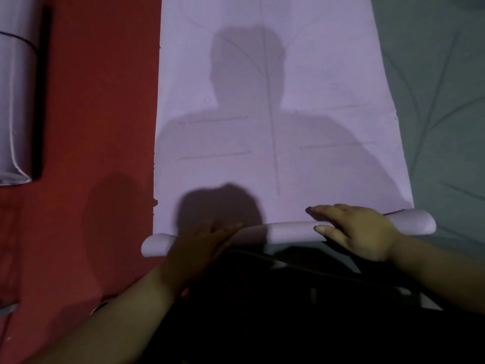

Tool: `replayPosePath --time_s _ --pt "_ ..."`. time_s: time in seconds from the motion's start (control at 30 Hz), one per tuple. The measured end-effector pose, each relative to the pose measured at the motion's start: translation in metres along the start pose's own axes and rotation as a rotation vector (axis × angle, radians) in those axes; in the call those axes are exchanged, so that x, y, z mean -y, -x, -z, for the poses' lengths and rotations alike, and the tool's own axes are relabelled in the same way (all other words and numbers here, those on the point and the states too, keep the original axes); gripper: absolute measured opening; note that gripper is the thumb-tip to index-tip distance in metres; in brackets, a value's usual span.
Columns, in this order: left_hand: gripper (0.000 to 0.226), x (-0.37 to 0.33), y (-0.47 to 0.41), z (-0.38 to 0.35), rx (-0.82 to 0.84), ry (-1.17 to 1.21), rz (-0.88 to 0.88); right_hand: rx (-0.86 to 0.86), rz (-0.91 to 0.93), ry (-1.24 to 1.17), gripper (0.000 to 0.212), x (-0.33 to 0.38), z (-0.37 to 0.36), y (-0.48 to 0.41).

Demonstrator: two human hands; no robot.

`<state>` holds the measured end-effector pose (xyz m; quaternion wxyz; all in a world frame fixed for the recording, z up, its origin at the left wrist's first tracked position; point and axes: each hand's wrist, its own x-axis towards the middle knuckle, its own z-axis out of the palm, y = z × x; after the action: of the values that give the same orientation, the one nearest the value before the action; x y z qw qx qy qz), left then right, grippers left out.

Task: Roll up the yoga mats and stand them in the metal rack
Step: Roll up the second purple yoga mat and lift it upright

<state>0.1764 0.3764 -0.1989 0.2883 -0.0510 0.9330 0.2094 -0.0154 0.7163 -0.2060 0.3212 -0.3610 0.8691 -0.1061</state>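
- Lilac yoga mat (275, 101) spread flat, running away ahead of both hands, faint printed lines along it.
- Near end wound into a thin roll (288, 231), lying crosswise under both hands, one end poking out past the left hand, the other past the right.
- Left hand (199, 248) laid on the left part of the roll, fingers stretched out, pointing forward and rightward, gripping nothing; blurred and in shadow, so thumb probably tucked at the near side, not certain.
- Right hand (359, 232) laid flat over the right part of the roll, fingers straight and together, pointing toward the left hand, thumb along the roll's near side, no curl round it.
- Left of the left hand: red floor covering (91, 101), meeting the lilac mat's edge.
- Far ahead and left of the left hand: second rolled mat (15, 101), pale with a dark edge, lying on the red.
- Right of the right hand: grey-green mat (446, 101) with dark curved lines, under the roll's right end.
- Ahead of and between the hands: person's shadow (246, 74) across the lilac mat.
- Nearer than the hands: dark clothing (262, 311).
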Motion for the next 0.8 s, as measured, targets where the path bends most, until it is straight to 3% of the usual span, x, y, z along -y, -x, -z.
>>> replayPosePath --time_s 0.23,0.33,0.43,0.5,0.67,0.8 --pt "0.045 0.005 -0.022 0.008 0.131 0.024 0.090 -0.006 -0.033 0.043 0.066 -0.005 -0.003 -0.017" --pt "0.047 0.008 -0.029 0.003 0.051 -0.018 0.108 -0.065 -0.068 0.014 0.061 -0.009 -0.005 -0.023" --pt "0.052 0.006 -0.036 0.003 -0.014 -0.012 0.151 -0.228 -0.078 0.010 0.070 -0.019 -0.011 -0.030" --pt "0.050 0.002 -0.040 0.005 -0.080 -0.036 0.187 -0.224 -0.073 0.001 0.071 -0.022 -0.011 -0.034" --pt "0.045 -0.012 -0.044 -0.007 -0.286 -0.003 0.220 -0.236 -0.027 -0.089 0.061 -0.024 -0.010 -0.037" --pt "0.041 -0.007 -0.045 -0.015 -0.342 0.049 0.170 -0.386 0.164 -0.015 0.038 -0.013 -0.015 -0.032"
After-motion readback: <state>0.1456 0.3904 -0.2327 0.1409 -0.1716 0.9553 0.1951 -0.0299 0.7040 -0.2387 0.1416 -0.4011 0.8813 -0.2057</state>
